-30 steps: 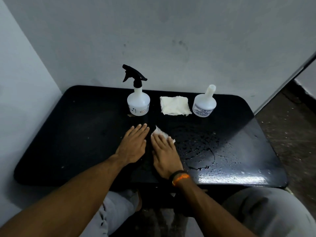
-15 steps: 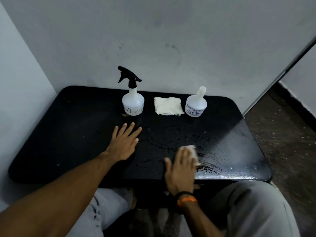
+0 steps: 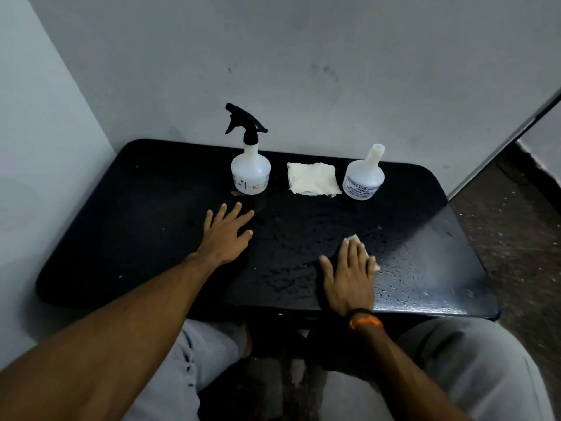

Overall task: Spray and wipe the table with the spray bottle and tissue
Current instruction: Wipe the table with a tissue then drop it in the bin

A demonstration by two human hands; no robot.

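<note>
Left hand flat on the black table, palm down, fingers spread, gripping nothing. Just past its fingertips, the spray bottle standing upright near the wall, black trigger on top. Right of that, a folded tissue, then a capless white bottle. Closer in, right hand pressed flat over a small wad of tissue, white bits peeking out past the fingertips and on the right side. Droplets all over the tabletop between and around both hands.
</note>
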